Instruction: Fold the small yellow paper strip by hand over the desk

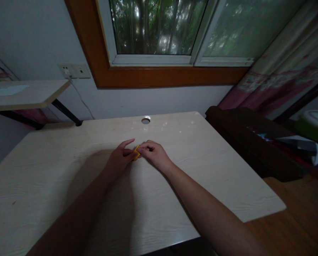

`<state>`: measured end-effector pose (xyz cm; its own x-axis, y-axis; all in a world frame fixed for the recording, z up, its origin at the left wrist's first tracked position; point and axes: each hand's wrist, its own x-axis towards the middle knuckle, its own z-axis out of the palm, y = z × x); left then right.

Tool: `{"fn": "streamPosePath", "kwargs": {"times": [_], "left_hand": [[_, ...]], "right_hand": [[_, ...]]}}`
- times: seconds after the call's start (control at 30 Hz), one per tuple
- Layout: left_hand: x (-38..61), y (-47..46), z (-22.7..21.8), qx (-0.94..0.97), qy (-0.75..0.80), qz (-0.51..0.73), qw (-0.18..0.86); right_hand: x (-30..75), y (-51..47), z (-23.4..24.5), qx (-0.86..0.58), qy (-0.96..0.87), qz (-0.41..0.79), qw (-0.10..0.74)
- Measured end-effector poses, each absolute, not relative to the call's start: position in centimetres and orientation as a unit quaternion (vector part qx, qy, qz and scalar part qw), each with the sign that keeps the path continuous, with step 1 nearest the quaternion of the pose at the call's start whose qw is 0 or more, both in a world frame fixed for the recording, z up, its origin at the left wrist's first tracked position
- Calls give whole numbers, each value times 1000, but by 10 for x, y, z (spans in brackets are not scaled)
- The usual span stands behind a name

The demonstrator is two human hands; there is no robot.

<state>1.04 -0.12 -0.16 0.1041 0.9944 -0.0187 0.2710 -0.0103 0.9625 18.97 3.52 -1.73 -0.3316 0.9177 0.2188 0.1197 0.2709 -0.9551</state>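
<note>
Both my hands meet over the middle of a pale wooden table (pixel 201 170). Between them is a small yellow folded piece (pixel 136 152), which looks like paper. My left hand (pixel 120 158) pinches its left side, with the index finger stretched out above it. My right hand (pixel 155 154) has its fingers curled and closed on the right side of the yellow piece. Most of the piece is hidden by my fingers.
A round cable hole (pixel 145 120) sits near the table's far edge. A second tabletop (pixel 28 94) stands at the left by a wall socket (pixel 73 70). A dark wooden piece of furniture (pixel 244 138) borders the right side, under a window (pixel 159 32) and a curtain (pixel 284 67).
</note>
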Motion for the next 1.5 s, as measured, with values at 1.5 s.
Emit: {"fn": "streamPosePath", "kwargs": {"times": [1.5], "left_hand": [[8,1,-6,569,542,405,468]], "right_hand": [[190,38,-24,-391,-707,410,423]]}}
